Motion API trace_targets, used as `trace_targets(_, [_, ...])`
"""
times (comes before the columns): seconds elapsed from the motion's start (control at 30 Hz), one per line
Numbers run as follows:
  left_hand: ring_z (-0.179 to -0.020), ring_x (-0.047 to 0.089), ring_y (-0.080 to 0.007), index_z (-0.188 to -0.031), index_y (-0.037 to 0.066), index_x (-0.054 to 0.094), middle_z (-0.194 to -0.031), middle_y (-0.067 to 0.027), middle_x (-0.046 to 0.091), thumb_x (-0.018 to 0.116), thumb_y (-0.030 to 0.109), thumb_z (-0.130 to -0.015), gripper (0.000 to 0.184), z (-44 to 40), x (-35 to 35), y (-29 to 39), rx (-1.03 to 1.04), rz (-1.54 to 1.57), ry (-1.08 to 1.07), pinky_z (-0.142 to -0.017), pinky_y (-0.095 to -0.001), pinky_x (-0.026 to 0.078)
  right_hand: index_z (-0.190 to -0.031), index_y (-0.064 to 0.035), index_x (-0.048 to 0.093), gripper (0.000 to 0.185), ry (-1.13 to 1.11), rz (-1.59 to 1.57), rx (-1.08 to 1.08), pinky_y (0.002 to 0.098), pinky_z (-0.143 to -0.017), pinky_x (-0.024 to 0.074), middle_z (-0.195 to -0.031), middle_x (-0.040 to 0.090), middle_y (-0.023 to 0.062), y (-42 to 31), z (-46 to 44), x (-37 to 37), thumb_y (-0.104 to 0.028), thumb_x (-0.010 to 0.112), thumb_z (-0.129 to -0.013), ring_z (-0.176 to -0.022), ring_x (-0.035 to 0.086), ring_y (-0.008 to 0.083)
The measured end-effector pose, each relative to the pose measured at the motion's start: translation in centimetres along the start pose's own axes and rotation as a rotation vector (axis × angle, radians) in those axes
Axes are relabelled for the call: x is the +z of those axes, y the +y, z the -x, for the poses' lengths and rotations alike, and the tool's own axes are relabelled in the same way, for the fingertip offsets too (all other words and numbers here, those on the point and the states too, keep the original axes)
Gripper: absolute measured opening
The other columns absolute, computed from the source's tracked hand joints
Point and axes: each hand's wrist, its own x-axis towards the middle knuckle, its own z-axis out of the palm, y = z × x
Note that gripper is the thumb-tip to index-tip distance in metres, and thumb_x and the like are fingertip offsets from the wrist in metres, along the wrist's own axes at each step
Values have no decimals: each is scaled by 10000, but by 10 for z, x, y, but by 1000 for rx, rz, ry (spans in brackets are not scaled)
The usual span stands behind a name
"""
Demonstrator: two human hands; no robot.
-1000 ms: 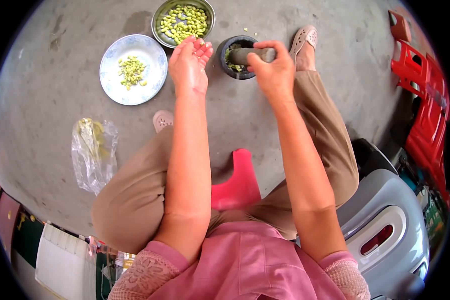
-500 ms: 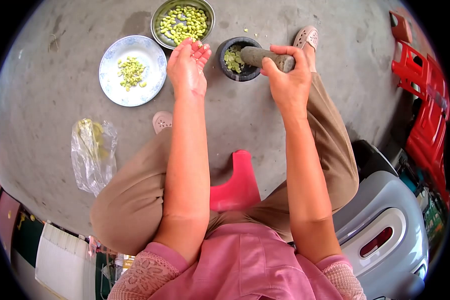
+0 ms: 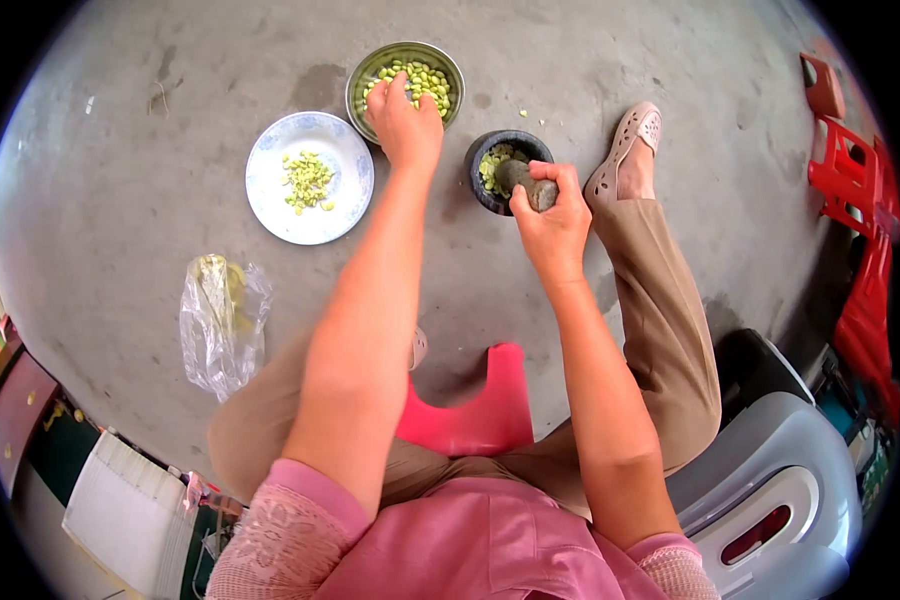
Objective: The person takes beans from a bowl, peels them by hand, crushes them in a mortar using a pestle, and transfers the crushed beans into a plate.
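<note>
My left hand (image 3: 407, 128) is palm down over a metal bowl (image 3: 457, 82) of green beans (image 3: 430, 78). Its fingers are apart and reach down to the beans; the tips are partly hidden. With my right hand (image 3: 556, 228) I grip a grey stone pestle (image 3: 536, 190), thumb on one side and fingers round the other. The pestle leans inside a dark stone mortar (image 3: 476, 186), its lower end among crushed green pieces (image 3: 492, 165). Left of the bowl, a white plate with a blue pattern (image 3: 270, 205) carries a small heap of broken green beans (image 3: 308, 182).
A clear plastic bag (image 3: 220, 335) lies on the concrete floor (image 3: 220, 90) at left. A pink stool (image 3: 470, 415) is between my legs. At right are a grey plastic seat (image 3: 760, 465) and red stools (image 3: 850, 180). Small green bits (image 3: 523, 113) lie beyond the mortar.
My left hand has turned from palm up beside the bowl to palm down over the beans. The pestle now stands steeper in the mortar. The whole view has shifted slightly.
</note>
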Motion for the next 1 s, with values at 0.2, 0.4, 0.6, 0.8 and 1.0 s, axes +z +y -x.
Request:
trace_targets(0.2, [-1215, 238, -382, -1220, 226, 438, -1323, -190, 258, 670, 349, -679, 602, -27, 11, -5, 277, -378, -242, -970, -479, 251, -820, -39, 493, 215, 9, -52, -16, 306, -717, 466, -868, 585, 95, 3, -2, 3, -18, 618, -647, -796, 582, 245])
trace_targets(0.4, [-1110, 365, -332, -1143, 212, 499, -1259, -148, 346, 641, 285, -707, 464, -23, 12, -29, 372, -447, -318, -887, -465, 342, -819, -40, 489, 224, 7, -44, 3, 311, -722, 467, -866, 585, 98, 2, -4, 4, -7, 620, -640, -801, 583, 248])
trace_targets(0.6, [-856, 543, -271, -970, 194, 606, -933, -79, 543, 597, 73, -689, 306, -48, 16, -60, 260, -113, -311, -741, -369, 457, -821, -42, 490, 226, 17, -36, -7, 312, -720, 468, -867, 589, 102, 4, -2, 4, -8, 621, -639, -801, 586, 250])
trace_targets(0.8, [-603, 459, -128, -983, 40, 538, -767, -53, 521, 547, 91, -777, 213, -70, -12, -50, -651, 1062, -564, -439, -175, 339, -824, -42, 495, 226, 29, -46, 4, 308, -719, 469, -859, 599, 103, 1, -3, 4, -6, 619, -639, -790, 592, 246])
trace_targets(1.0, [-536, 345, -119, -836, 43, 519, -655, -19, 403, 461, 118, -787, 106, -68, -20, -48, -823, 1871, -815, -414, -195, 302, -818, -44, 498, 217, 38, -44, 5, 303, -712, 468, -851, 597, 100, 2, -3, 5, -7, 617, -640, -784, 591, 239])
